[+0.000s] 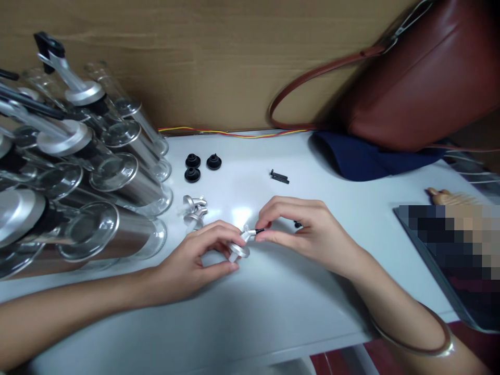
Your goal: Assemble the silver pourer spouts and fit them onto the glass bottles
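My left hand [207, 251] is closed around a small silver pourer spout [239, 251] with a round flange, held just above the white table. The thumb and fingers of my right hand [314, 229] pinch a small black tip piece [260, 230] at the spout's narrow end. Beyond my left hand lie two similar silver spouts [195, 216]. Three black ribbed stoppers [192, 175] sit farther back. Thin black strips [279, 177] lie behind my right hand, and another small black piece [297, 224] is partly hidden by it.
Several glass bottles with metal sleeves [135, 232] crowd the left, some with silver-capped pourers [84, 94]. A brown bag [422, 78] rests on dark blue cloth [347, 156] at the back right. At the right lies a dark-edged flat object [433, 271]. Cardboard [234, 62] stands behind.
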Demonstrator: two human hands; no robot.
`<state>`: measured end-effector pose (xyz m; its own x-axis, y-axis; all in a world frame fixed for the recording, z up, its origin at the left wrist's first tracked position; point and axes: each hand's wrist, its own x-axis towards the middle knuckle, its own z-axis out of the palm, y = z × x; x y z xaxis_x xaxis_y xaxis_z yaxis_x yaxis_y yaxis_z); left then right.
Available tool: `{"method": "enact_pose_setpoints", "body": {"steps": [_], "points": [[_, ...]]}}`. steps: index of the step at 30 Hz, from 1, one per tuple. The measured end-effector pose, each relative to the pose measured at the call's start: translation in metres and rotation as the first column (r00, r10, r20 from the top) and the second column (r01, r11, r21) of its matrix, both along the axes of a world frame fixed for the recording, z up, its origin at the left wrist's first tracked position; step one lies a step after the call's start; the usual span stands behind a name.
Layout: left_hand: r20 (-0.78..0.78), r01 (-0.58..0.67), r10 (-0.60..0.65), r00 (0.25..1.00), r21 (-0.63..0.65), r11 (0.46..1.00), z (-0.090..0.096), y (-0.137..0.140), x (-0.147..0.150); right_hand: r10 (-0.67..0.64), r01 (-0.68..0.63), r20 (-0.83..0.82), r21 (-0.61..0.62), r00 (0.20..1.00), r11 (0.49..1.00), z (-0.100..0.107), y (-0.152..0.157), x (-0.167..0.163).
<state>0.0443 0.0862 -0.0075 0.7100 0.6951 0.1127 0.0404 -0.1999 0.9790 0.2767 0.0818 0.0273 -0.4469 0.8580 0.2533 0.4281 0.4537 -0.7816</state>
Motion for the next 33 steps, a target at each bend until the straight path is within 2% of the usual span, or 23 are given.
{"method": "enact_pose_setpoints", "body": {"steps": [7, 16, 18, 21, 23, 28, 33], "points": [[-0.031, 0.009, -0.009, 0.999, 0.014, 1.000, 0.005, 0.001, 0.001, 0.011, -0.012, -0.010, -0.015, 1.000, 1.000, 0.001, -0.001, 0.000], [0.014, 0.023, -0.024, 1.000, 0.045, 0.999, 0.001, 0.001, -0.001, -0.020, -0.008, -0.108, -0.255, 0.994, 0.967, 0.010, -0.003, 0.001], [0.016, 0.036, -0.037, 0.999, 0.067, 0.997, 0.001, 0.001, -0.001, 0.009, -0.062, -0.158, -0.330, 0.987, 0.942, 0.011, -0.003, 0.001], [0.031, 0.051, -0.054, 0.998, 0.100, 0.994, 0.001, 0.002, -0.001, 0.091, -0.198, -0.247, -0.451, 0.965, 0.871, 0.009, -0.002, 0.003], [0.038, 0.055, -0.060, 0.997, 0.117, 0.992, 0.001, 0.002, -0.001, 0.106, -0.237, -0.274, -0.506, 0.956, 0.829, 0.008, -0.001, 0.005], [0.039, 0.050, -0.056, 0.998, 0.141, 0.989, 0.001, 0.002, -0.001, 0.152, -0.290, -0.277, -0.574, 0.949, 0.766, 0.005, 0.000, 0.007], [0.034, 0.059, -0.065, 0.997, 0.155, 0.986, 0.001, 0.001, -0.002, 0.140, -0.361, -0.374, -0.628, 0.917, 0.689, 0.002, 0.001, 0.005]]}}
